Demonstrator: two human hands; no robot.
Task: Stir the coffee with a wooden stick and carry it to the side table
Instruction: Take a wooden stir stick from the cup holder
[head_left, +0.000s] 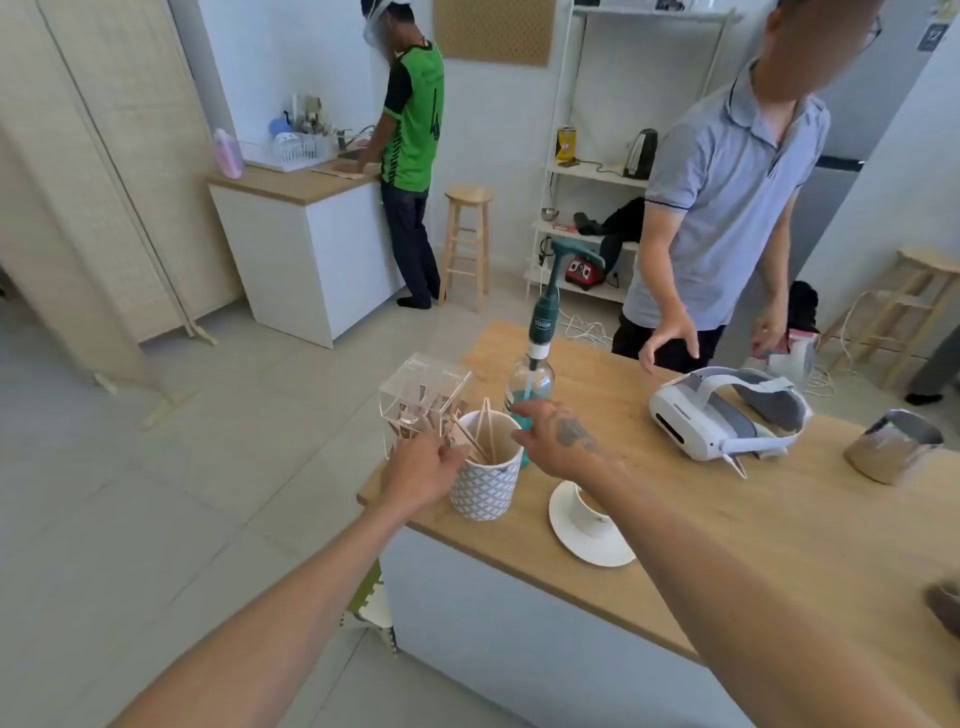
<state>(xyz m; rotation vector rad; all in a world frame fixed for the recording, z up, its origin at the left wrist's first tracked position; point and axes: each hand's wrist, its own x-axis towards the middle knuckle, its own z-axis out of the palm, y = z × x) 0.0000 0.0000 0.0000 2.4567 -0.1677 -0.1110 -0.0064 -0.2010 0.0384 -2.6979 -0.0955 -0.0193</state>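
A patterned white holder cup (485, 491) full of wooden sticks (485, 431) stands at the near left corner of the wooden counter (727, 519). My left hand (423, 475) rests against the holder's left side, fingers curled around it. My right hand (553, 439) hovers at the holder's right rim, fingers spread, holding nothing. The white coffee cup (584, 512) sits on its saucer (592, 545) just right of the holder, partly hidden under my right forearm.
A syrup bottle with a green pump (537, 364) and a clear acrylic box (423, 389) stand behind the holder. A white headset (722, 415) and a metal jug (891, 447) lie further right. A person in a blue shirt (727, 208) stands across the counter, another at the sink.
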